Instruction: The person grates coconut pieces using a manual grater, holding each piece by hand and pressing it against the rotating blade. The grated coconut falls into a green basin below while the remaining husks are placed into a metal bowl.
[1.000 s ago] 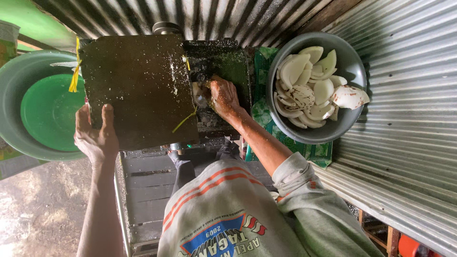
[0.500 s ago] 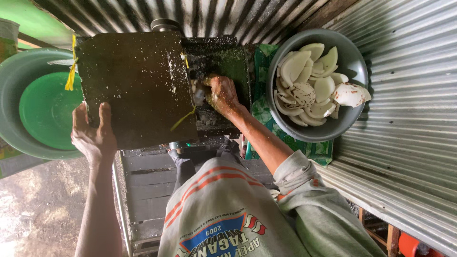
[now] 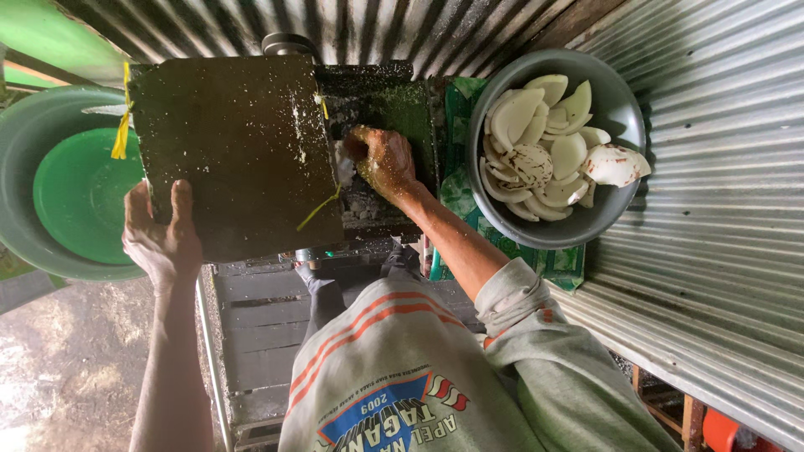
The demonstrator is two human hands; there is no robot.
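My left hand [image 3: 163, 238] grips the near edge of a dark flat board [image 3: 234, 151] speckled with white shreds; it lies over the left part of a dark machine [image 3: 394, 105]. My right hand [image 3: 381, 159] is closed in a fist and pressed into the machine's open trough, just right of the board. A pale coconut piece [image 3: 342, 163] shows at my fingertips, mostly hidden by the hand. White gratings stick to my fingers and to the trough walls.
A grey metal bowl [image 3: 615, 105] with several white coconut pieces [image 3: 536, 146] sits to the right on a green cloth [image 3: 456, 188]. At left a green basin [image 3: 79, 192] lies inside a grey one [image 3: 25, 134]. Corrugated metal sheets [image 3: 720, 251] wall in the right and far sides.
Both hands keep their places; my right fist has shifted only slightly over the trough.
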